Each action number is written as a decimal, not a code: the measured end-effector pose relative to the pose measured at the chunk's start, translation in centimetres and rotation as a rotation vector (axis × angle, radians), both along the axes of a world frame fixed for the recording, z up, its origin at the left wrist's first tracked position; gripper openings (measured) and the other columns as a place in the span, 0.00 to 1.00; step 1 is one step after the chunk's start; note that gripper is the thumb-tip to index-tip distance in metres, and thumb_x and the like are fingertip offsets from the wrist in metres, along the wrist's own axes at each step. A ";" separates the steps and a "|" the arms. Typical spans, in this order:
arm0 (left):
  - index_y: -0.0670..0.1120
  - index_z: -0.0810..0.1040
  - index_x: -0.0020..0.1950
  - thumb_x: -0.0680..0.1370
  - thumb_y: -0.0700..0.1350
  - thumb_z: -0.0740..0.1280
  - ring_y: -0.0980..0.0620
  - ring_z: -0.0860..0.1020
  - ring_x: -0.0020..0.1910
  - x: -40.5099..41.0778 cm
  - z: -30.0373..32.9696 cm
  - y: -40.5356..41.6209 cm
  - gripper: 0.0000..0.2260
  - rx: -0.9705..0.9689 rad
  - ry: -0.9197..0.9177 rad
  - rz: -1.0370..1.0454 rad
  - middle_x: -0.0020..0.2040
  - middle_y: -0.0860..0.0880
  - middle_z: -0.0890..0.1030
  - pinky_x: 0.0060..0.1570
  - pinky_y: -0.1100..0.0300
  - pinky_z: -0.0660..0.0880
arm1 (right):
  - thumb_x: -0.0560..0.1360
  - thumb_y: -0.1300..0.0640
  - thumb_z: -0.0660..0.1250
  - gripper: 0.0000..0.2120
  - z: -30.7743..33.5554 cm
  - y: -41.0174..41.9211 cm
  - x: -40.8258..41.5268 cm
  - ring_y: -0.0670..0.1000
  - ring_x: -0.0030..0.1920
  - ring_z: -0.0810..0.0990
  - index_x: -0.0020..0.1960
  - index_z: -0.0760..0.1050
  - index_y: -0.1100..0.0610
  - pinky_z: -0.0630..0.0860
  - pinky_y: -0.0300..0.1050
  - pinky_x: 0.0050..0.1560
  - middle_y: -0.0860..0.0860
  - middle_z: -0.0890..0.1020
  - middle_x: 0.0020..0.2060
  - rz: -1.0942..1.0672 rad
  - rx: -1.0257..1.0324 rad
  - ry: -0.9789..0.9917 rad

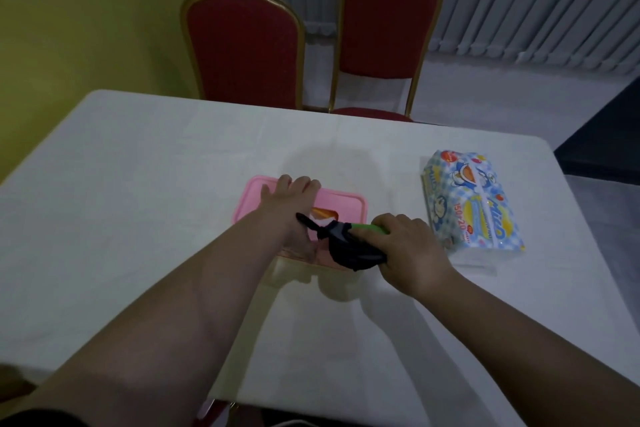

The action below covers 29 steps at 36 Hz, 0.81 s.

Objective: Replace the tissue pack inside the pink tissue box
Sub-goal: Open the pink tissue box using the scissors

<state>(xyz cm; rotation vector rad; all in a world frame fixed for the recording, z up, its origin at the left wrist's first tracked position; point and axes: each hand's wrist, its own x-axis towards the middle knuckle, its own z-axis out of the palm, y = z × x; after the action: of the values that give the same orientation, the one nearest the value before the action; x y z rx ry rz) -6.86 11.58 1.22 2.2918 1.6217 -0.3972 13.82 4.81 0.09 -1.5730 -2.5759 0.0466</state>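
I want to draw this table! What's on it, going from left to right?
Left hand resting on the pink tissue box → right hand holding a black and green object → new blue tissue pack, lying apart at the right.

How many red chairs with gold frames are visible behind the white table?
2. One red padded chair with a gold metal frame stands behind the white table toward the left; the second stands beside it, to its right. Others may be out of view.
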 end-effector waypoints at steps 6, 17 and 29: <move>0.51 0.48 0.74 0.54 0.63 0.76 0.43 0.54 0.70 0.1 -0.2 -1.0 0.57 -0.011 0.024 -0.057 0.71 0.50 0.56 0.67 0.41 0.60 | 0.62 0.59 0.61 0.22 0.4 0.9 0.5 0.59 0.30 0.78 0.53 0.82 0.49 0.68 0.44 0.30 0.53 0.81 0.37 -0.068 -0.035 0.012; 0.53 0.48 0.74 0.53 0.62 0.78 0.45 0.53 0.69 -0.5 0.2 -2.5 0.58 -0.031 0.041 -0.253 0.71 0.51 0.56 0.69 0.42 0.57 | 0.75 0.63 0.61 0.25 2.0 0.4 1.3 0.52 0.68 0.70 0.69 0.69 0.46 0.65 0.41 0.64 0.49 0.72 0.69 -0.096 -0.331 0.124; 0.59 0.31 0.73 0.63 0.41 0.77 0.44 0.31 0.74 -2.5 1.4 -3.9 0.60 -0.108 -0.001 -0.053 0.75 0.49 0.29 0.67 0.36 0.32 | 0.72 0.67 0.61 0.21 2.8 -4.2 0.7 0.36 0.37 0.76 0.59 0.79 0.50 0.66 0.22 0.33 0.43 0.81 0.47 -0.111 -0.561 0.323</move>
<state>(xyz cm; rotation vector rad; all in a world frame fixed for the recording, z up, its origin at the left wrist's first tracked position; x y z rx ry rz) -9.37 7.72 2.62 2.2578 1.5037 -0.4845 14.49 0.58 2.92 -1.6836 -2.3248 1.0004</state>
